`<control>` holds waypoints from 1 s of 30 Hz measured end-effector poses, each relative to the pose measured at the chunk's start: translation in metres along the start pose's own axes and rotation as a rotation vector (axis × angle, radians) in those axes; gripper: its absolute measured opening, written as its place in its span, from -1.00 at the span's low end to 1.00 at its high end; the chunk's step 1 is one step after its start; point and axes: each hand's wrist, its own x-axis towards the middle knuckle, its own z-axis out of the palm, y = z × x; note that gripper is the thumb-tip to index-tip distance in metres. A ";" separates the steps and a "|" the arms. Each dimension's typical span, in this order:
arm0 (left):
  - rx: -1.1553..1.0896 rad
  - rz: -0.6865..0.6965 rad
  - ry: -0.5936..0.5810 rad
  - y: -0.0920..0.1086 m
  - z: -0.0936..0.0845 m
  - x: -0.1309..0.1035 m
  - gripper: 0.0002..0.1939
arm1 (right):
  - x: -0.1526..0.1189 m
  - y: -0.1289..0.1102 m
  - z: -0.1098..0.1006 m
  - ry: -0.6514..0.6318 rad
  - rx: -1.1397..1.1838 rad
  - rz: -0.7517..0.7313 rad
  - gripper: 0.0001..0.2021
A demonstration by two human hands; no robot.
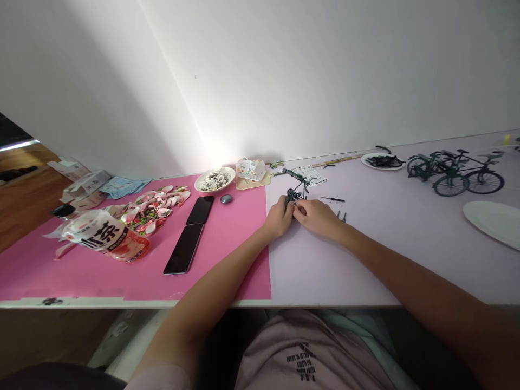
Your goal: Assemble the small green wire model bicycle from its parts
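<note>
Both hands meet over the lilac part of the table, around a dark green model bicycle frame (299,184) with no wheels visible on it. My left hand (279,218) is closed on the near end of the frame. My right hand (316,215) pinches at the same spot, its fingertips against the left ones; whatever small part is between them is hidden. To the right of the hands lie a small black screwdriver (333,199) and two little dark parts (343,217). Behind the frame is a printed sheet (312,175).
Finished-looking model bicycles (483,176) stand at the right, near a white plate (498,219). A plate of black parts (384,161) sits by the wall. On the pink side are a drink bottle (111,235), two phones (184,249), pink-and-white pieces (154,208) and a bowl (215,188).
</note>
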 end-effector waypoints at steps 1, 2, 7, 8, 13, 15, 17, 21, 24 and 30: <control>0.003 0.000 -0.001 0.000 0.000 0.000 -0.83 | 0.000 0.000 0.000 -0.002 -0.001 -0.001 -0.71; 0.005 -0.001 -0.002 0.000 0.000 0.000 -0.83 | 0.000 0.000 0.000 -0.005 -0.001 -0.003 -0.71; -0.008 -0.002 -0.011 -0.001 0.000 0.001 -0.82 | 0.000 0.000 -0.003 -0.040 -0.004 -0.004 -0.72; -0.011 0.000 -0.012 -0.002 0.000 0.001 -0.82 | 0.000 -0.001 -0.003 -0.052 -0.006 -0.001 -0.72; -0.018 0.002 -0.009 -0.002 0.001 0.002 -0.81 | -0.001 -0.003 -0.005 -0.098 -0.025 0.017 -0.70; -0.016 -0.001 -0.009 -0.002 0.001 0.001 -0.81 | -0.001 -0.003 -0.005 -0.108 -0.032 0.022 -0.70; -0.010 -0.005 -0.008 -0.001 0.001 0.001 -0.80 | -0.002 -0.004 -0.006 -0.120 -0.035 0.021 -0.71; 0.001 -0.008 -0.007 0.000 0.000 0.001 -0.80 | -0.002 -0.004 -0.006 -0.137 -0.030 0.016 -0.74; 0.009 -0.009 -0.009 0.001 0.000 0.001 -0.82 | -0.002 -0.003 -0.006 -0.149 -0.032 0.019 -0.76; 0.000 -0.009 -0.017 0.003 -0.001 0.001 -0.82 | -0.002 -0.003 -0.007 -0.172 -0.024 0.019 -0.79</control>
